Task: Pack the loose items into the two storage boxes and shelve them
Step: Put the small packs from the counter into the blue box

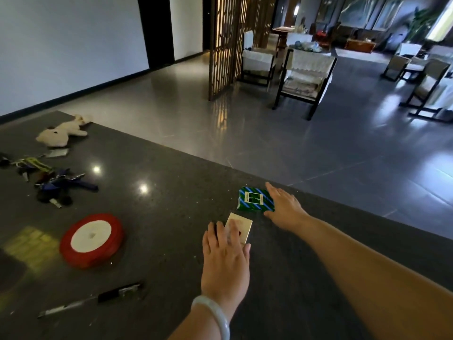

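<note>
On the dark stone counter (159,212) my left hand (225,261) lies flat with its fingers spread over the near end of a small cream box (242,223). My right hand (285,208) rests open against the right side of a green and blue striped box (253,200) near the counter's far edge. Further left lie a red ribbon spool (92,240), a black and silver pen (90,300), a pile of keys and lanyards (52,181) and a white plush toy (62,133). No storage box is in view.
The counter's far edge runs diagonally just beyond the striped box, with tiled floor (318,148) below. A wooden lattice screen (228,45) and several chairs (306,77) stand across the room. A yellowish patch of light falls on the counter's left side.
</note>
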Tool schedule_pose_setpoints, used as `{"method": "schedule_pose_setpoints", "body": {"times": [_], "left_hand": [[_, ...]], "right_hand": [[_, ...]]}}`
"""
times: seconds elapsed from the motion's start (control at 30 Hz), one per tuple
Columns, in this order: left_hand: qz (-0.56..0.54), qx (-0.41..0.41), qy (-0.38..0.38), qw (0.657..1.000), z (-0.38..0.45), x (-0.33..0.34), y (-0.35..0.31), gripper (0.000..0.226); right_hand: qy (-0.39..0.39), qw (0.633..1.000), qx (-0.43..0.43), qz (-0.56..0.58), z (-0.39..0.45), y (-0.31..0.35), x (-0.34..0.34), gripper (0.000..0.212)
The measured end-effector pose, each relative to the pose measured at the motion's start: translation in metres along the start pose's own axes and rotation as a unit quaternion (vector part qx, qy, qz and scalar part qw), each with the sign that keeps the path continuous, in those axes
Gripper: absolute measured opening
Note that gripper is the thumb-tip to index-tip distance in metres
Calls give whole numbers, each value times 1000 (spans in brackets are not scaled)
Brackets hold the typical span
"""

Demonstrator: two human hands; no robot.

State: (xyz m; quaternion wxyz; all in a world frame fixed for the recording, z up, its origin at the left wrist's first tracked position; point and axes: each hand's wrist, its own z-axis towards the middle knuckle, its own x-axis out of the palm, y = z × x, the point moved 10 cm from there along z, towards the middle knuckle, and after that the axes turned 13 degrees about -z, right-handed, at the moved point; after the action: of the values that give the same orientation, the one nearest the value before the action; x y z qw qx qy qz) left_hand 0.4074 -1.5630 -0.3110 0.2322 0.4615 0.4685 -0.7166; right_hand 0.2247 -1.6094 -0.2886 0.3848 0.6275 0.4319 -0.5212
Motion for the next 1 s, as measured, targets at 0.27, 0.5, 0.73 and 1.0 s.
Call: {"method": "schedule_pose_setpoints", "body": {"times": [0.27,0.5,0.73,1.0], "left_hand": [[-22,-1,19,1000,0,-8,-1,61],[-77,19,6,997,-39,-24,-15,46],[-160,34,39,986,-140,-27,-77,53],[-228,62,48,971,-215,-52,-189,58]], "right_hand": [[-13,995,94,-36,-66,-31,2,81],[47,982,175,45,-197,-70,13,85],[-46,969,194,146,-305,-99,-28,84],[-147,956,197,161,-434,-156,-100,83]]}}
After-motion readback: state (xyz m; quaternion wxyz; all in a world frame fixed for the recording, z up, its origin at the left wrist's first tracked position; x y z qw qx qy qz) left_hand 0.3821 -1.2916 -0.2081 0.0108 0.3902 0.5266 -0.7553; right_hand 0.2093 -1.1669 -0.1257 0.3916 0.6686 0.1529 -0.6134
